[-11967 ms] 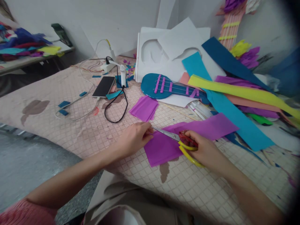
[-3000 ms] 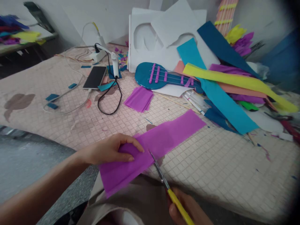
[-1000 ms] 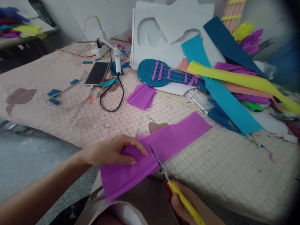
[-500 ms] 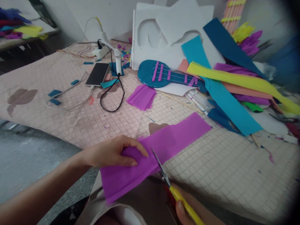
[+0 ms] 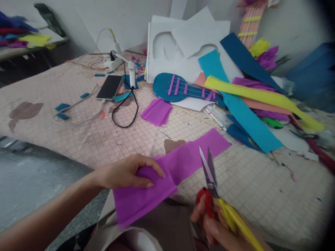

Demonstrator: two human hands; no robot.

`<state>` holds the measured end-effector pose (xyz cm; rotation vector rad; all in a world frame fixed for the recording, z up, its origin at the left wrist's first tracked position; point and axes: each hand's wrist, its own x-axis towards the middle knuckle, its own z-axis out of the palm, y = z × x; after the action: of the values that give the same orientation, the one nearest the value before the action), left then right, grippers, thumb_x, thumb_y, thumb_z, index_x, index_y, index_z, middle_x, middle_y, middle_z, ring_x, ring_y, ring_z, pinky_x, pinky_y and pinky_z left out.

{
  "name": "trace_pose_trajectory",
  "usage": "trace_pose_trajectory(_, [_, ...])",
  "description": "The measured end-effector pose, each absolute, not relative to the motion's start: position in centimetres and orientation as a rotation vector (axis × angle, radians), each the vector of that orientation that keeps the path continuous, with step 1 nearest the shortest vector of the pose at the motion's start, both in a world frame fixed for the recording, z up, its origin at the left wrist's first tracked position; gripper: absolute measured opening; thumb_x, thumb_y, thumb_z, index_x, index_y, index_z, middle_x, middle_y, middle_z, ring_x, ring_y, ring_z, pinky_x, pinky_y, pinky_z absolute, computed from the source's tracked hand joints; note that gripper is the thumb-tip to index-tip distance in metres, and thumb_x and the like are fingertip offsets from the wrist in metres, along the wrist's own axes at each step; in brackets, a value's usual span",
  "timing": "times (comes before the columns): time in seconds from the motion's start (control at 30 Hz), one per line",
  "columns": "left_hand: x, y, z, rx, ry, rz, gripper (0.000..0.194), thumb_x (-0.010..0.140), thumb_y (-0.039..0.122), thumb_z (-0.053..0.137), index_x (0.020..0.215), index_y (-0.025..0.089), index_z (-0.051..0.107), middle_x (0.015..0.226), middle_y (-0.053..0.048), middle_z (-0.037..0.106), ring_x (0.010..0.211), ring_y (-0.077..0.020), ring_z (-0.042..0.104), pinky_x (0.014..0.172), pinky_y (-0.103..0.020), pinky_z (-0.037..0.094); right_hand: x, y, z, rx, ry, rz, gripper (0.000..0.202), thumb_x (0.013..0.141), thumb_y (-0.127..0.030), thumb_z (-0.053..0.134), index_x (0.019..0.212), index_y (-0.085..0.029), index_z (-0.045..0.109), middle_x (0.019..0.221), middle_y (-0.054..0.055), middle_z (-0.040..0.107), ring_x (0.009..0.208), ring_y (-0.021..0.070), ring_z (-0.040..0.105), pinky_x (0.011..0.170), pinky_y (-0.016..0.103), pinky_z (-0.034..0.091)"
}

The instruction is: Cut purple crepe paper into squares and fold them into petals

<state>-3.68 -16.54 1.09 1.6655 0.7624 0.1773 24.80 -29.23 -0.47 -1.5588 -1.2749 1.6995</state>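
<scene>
Beneath both hands a table cover with a grid pattern (image 5: 86, 148) is spread. Well ahead of the hands, white boards (image 5: 183, 66) are stood up, and ahead of the right hand, coloured paper strips (image 5: 253, 125) are heaped across one another. The left forearm (image 5: 65, 204) is stretched diagonally in from the lower left, with the wrist held low. Under the left hand the purple paper (image 5: 183, 164) is laid; its near end is hung over the lap, and its far end is extended ahead of the right hand. Beyond both hands a blue guitar-shaped piece (image 5: 161, 87) is placed.

The left hand (image 5: 131, 174) is set palm down, its thumb and forefinger spread apart on the paper; its other fingers are hidden. By the curled fingers of the right hand (image 5: 209, 221), somewhat blurred, the scissors (image 5: 210, 184) are gripped at their red and yellow handles, blades parted and pointed away; whether the paper is touched by them cannot be told. Ahead of the left hand a phone (image 5: 110, 87) and small purple sheets (image 5: 157, 111) are laid.
</scene>
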Motion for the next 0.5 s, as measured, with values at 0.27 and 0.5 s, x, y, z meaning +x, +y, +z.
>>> trace_pose_trajectory(0.27, [-3.2,-17.0,1.5,1.633,0.652,0.261,0.028,0.08,0.022,0.066,0.108,0.022,0.067,0.102,-0.002,0.07,0.086,-0.0148,0.063,0.074,-0.022,0.049,18.6,-28.2,-0.3,-1.496,-1.122,1.703,0.049,0.076,-0.067,0.055,0.09,-0.02,0.05,0.059,-0.003,0.056,0.047,0.0096,0.054,0.043,0.018,0.041])
trace_pose_trajectory(0.5, [-3.0,-17.7,1.6,1.634,0.625,0.209,0.033,0.079,0.017,0.066,0.112,0.024,0.065,0.108,-0.001,0.069,0.098,-0.0176,0.063,0.086,-0.026,0.048,16.9,-28.5,-0.8,-1.618,-0.93,1.566,0.043,0.073,-0.058,0.065,0.084,-0.021,0.045,0.052,-0.007,0.052,0.039,0.0071,0.048,0.036,0.015,0.038])
